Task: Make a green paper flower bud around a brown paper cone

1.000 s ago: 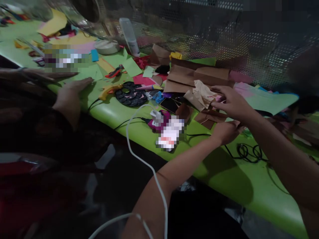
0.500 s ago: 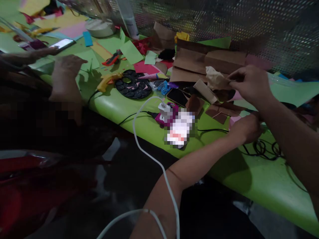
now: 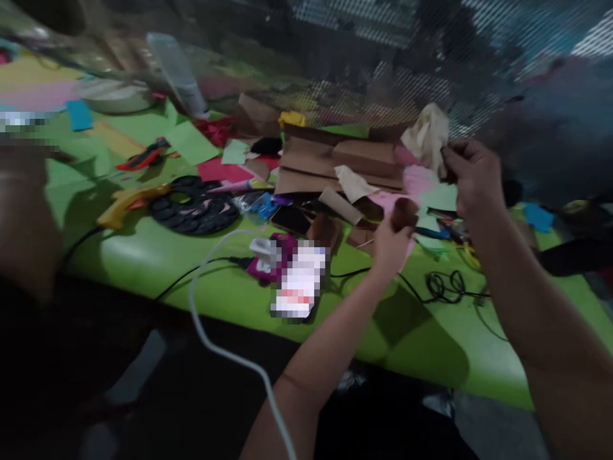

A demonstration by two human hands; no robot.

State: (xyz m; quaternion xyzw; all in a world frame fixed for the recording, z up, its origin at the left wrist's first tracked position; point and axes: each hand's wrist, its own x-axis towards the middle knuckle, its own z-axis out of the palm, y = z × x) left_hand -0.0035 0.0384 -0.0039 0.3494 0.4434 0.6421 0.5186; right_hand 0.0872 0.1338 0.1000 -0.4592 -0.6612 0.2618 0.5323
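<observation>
My right hand (image 3: 479, 179) is raised over the table's right part, its fingers pinched on a crumpled cream-coloured sheet (image 3: 428, 137); whether it is cloth or paper I cannot tell. Lower and to the left, my left hand (image 3: 390, 246) has its fingers closed on a curled brown paper piece (image 3: 405, 213). Pink paper (image 3: 419, 181) lies around and behind that hand. A second cream scrap (image 3: 353, 183) rests just left of it, on folded brown paper (image 3: 306, 163).
A lit phone (image 3: 301, 281) lies by a purple power adapter (image 3: 271, 262) with a white cable. Further left are a black round palette (image 3: 191, 214), a yellow glue gun (image 3: 129, 201) and an orange cutter (image 3: 142, 156). A black cord (image 3: 445, 287) lies coiled at right. Another person's blurred arm (image 3: 23, 211) is at left.
My right hand has lifted the cream sheet upward, away from the brown paper. My left hand has moved left and now shows a brown paper piece. The view has turned right.
</observation>
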